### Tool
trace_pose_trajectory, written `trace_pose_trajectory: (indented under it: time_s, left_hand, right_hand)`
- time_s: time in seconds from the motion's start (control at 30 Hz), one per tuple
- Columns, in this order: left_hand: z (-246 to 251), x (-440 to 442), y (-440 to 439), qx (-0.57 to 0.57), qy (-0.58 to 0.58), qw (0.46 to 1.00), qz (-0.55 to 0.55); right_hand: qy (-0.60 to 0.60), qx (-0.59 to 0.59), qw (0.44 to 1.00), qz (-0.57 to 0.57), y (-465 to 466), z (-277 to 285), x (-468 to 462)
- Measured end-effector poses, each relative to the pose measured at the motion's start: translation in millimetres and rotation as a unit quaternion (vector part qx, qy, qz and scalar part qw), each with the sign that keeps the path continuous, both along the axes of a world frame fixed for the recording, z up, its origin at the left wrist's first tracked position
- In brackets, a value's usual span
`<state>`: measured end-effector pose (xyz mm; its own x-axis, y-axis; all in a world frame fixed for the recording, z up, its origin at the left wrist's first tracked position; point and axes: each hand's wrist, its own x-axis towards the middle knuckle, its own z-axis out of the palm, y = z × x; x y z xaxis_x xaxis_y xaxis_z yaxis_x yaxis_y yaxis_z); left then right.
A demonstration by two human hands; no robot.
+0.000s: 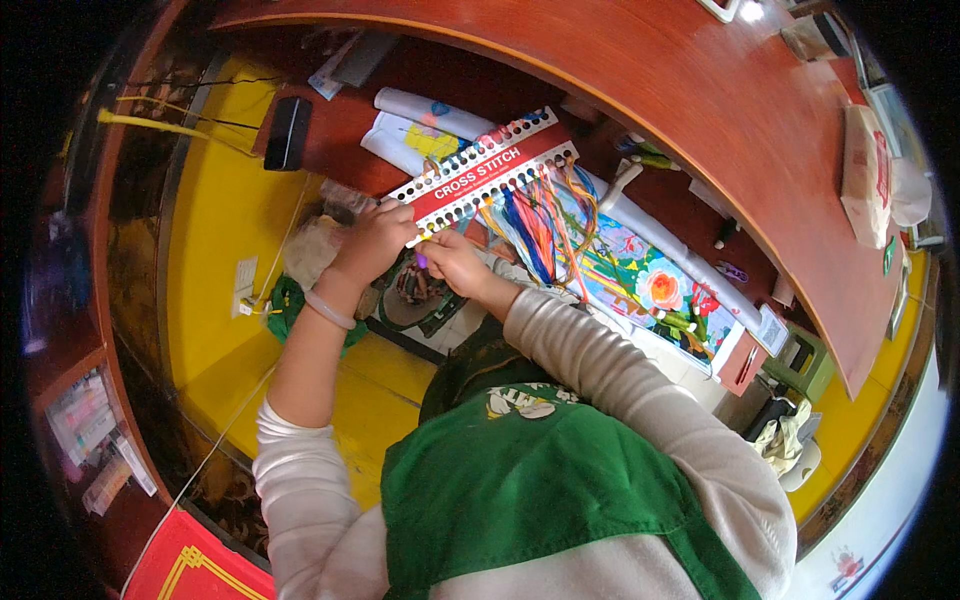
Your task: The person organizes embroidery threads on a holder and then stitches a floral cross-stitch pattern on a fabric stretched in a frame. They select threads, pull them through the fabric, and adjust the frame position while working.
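A long red and white cross-stitch thread organizer card point(480, 172), punched with holes along both edges, lies tilted in front of me. My left hand point(375, 236) grips its near left end. Close against the lower corner of that end, my right hand point(456, 262) has its fingers closed around a small purple object point(421, 260), mostly hidden. A bit of yellow thread shows by its fingertips. Bundles of embroidery floss point(536, 229) in blue, coral, orange and brown hang from the card's lower edge. Beneath lies a partly rolled floral cross-stitch cloth point(660, 289).
Green thread skeins point(675, 321) rest on the cloth. A black smartphone point(288, 133) lies at the desk's left end. Purple-handled scissors point(731, 271) and tweezers point(746, 365) are to the right. A raised wooden counter point(600, 52) curves above the far side. A wall outlet with a plug point(245, 289) is at left.
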<state>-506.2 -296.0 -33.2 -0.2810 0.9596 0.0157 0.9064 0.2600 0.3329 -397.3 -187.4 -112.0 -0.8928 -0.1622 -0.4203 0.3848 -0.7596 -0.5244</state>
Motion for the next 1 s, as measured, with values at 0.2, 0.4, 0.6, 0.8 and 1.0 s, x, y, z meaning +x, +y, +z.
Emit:
trace_pose_trajectory:
  time_s: [0.2,0.4,0.6,0.8,1.0]
  left_hand:
    - [-1.5,-12.4,9.7,-0.017,0.003,0.997,-0.077]
    - [-8.3,-22.6,18.0,-0.057,0.025,0.986,-0.158]
    - [-12.6,-27.3,20.6,-0.085,0.004,0.981,-0.173]
    - [-11.6,-28.6,17.6,-0.088,-0.191,0.976,-0.051]
    - [-19.0,-25.3,2.3,-0.056,-0.339,0.936,0.079]
  right_hand:
    - [0.02,0.073,0.997,0.017,-0.5,-13.4,-2.9]
    - [0.022,0.12,0.992,0.02,2.7,-17.0,-3.0]
    - [0.016,0.147,0.989,0.024,7.8,-7.2,-3.7]
    - [0.016,0.143,0.989,0.036,7.7,-18.4,-4.7]
    - [0.017,0.069,0.996,0.052,13.1,-8.5,-1.1]
